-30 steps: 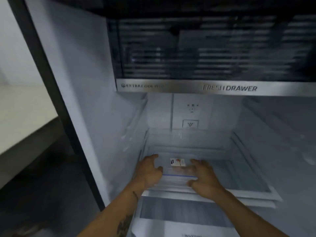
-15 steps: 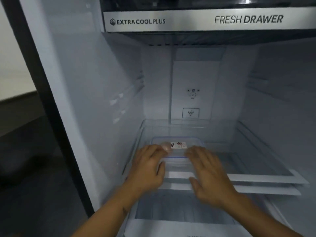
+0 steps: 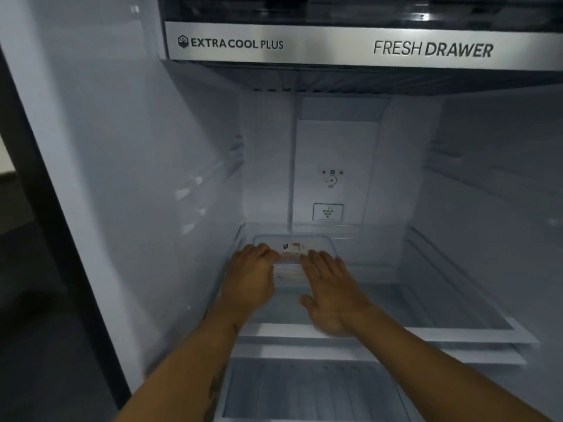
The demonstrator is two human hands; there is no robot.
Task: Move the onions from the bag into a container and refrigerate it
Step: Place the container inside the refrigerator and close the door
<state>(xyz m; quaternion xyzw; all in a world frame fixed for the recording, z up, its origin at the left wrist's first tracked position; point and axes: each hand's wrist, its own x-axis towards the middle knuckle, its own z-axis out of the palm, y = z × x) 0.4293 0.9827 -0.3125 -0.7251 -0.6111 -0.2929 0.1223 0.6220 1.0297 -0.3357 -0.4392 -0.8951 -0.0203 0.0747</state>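
Nearest to me, at the bottom edge, a clear bin with ribbed walls is cut off by the frame, and my two forearms cross above it, so I see only part of it. Dark marks run along my left forearm; they are too blurred to read.

Above the bin lies the glass shelf, its white front rail partly covered by my right wrist. My right hand lies flat over the shelf, fingers straight and held close together, thumb out to the side, fingertips touching the near edge of the container. My left hand is at the container's near left corner with fingers bent forward; their tips are hidden against the lid, so I cannot tell whether they grip it or only press.

The container sits on the shelf, left of centre and deep toward the back wall. It is clear with a blue rim line and a small red and white label on the lid, the print too small to read. My hands hide its front half, and I cannot make out the onions inside.

Behind it, on the back wall, is a control panel with tiny symbols, and below that a small vent plate. Overhead runs a silver strip reading EXTRA COOL PLUS and FRESH DRAWER; the dark drawer above it is cut off at the top.
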